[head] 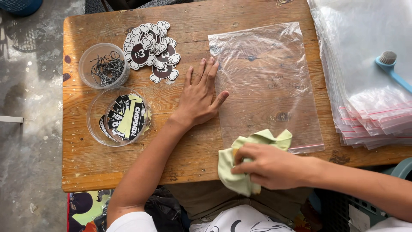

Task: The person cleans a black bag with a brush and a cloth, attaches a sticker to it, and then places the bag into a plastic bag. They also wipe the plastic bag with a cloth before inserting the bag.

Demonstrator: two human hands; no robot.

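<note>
Nearest the person, the right hand (268, 165) was closed around a pale green cloth (240, 167), fingers curled into its folds, at the table's (86, 172) near edge. The cloth's upper corner lay over the bottom edge of a clear bag (266, 81). The left hand (199, 96) lay flat and open on the wood, palm down, fingers spread and holding nothing; its thumb and fingertips touched the bag's left edge. The bag lay flat on the middle of the table, its red-striped seal toward the person. Left of that hand stood a clear tub (118, 116) of black and yellow labels, and beyond it a smaller tub (104, 66) of thin chains. A heap of dark, white-edged stickers (152, 49) lay near the far edge. At the right sat a stack of bags (369, 86) with a blue brush (392, 68) on top.
</note>
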